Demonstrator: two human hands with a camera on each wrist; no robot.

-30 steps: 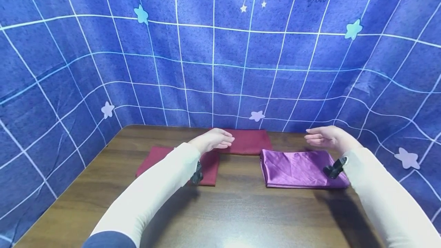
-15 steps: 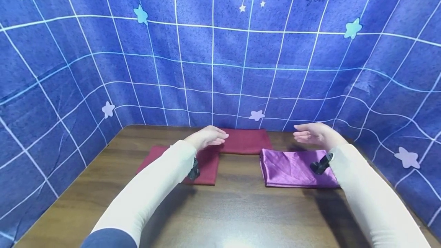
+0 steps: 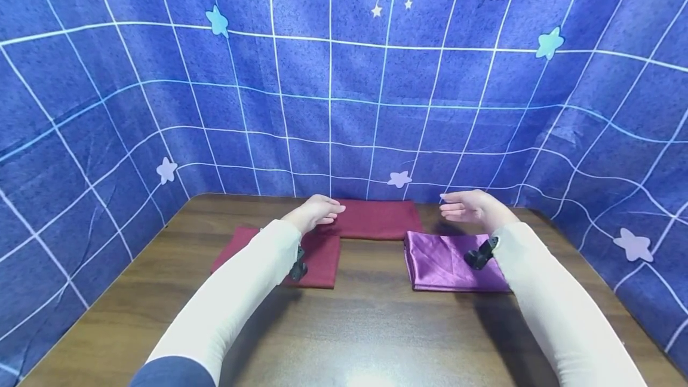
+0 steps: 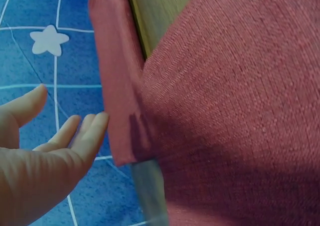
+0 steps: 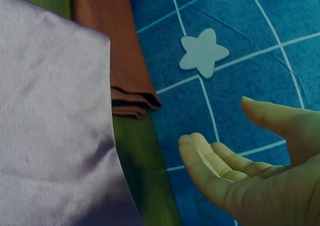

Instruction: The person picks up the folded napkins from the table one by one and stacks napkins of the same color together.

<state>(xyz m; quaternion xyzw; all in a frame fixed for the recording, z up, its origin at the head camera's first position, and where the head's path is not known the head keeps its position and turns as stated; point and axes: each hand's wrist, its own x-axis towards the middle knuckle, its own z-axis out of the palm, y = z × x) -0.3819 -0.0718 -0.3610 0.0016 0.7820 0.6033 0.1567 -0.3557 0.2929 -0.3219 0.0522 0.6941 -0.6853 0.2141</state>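
Above the far half of a wooden table (image 3: 371, 327), two hands are held up in the air, palms turned toward each other and well apart, with three folded cloths lying below and around them. The left hand (image 3: 317, 212) hangs over the far side of the left red cloth (image 3: 322, 261) and near the left end of the back red cloth (image 3: 381, 220); its fingers are extended and slightly bent, the thumb well away from them, and it has hold of nothing. The right hand (image 3: 466, 206) is just beyond the far edge of the purple cloth (image 3: 441, 261), to the right of the back red cloth, equally spread and bare of any object. The purple cloth is glossy, with creases across its top, and lies flat at the right; its right end is hidden by the sleeved right forearm. Both sleeves (image 3: 231, 297) are white, and a small black device (image 3: 481, 254) sits at each wrist. The brown tabletop shows wood grain, arm shadows and a bright glare at its near edge. Behind and on both sides hangs a blue backdrop (image 3: 355, 70) with pale grid lines, stars, a cloud and dark lettering.
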